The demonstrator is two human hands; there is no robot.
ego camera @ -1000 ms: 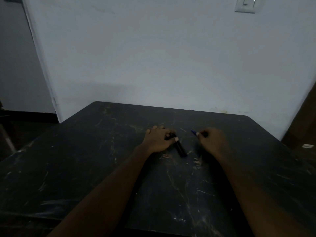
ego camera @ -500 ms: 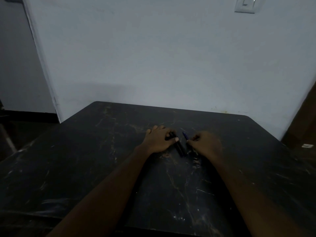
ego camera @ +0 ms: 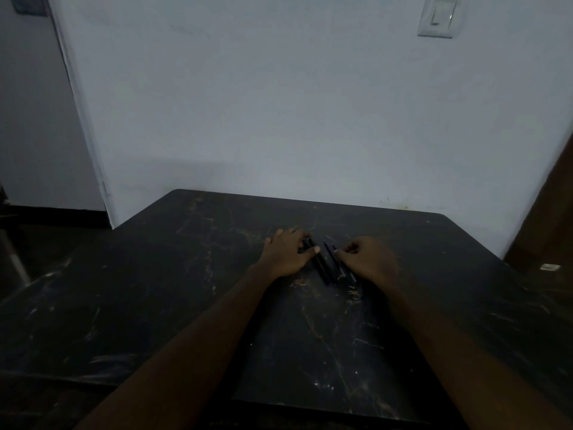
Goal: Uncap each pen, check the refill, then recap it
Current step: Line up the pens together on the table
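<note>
A small bundle of dark pens (ego camera: 322,266) lies side by side on the dark marble table (ego camera: 192,305), between my two hands. My left hand (ego camera: 286,254) rests on the table with its thumb and fingers closed on the far end of the leftmost dark pen. My right hand (ego camera: 370,260) pinches a blue pen (ego camera: 336,259) near its far end and holds it down against the right side of the bundle. The dim light hides whether any pen has its cap on.
The table's far edge runs along a pale wall (ego camera: 310,119) with a light switch (ego camera: 437,15) high on the right. A dark doorway and floor lie to the left. A brown door edge (ego camera: 552,228) stands at the right.
My right hand has carried the blue pen leftward and lowered it beside the other pens. My left hand has stayed in place on the bundle.
</note>
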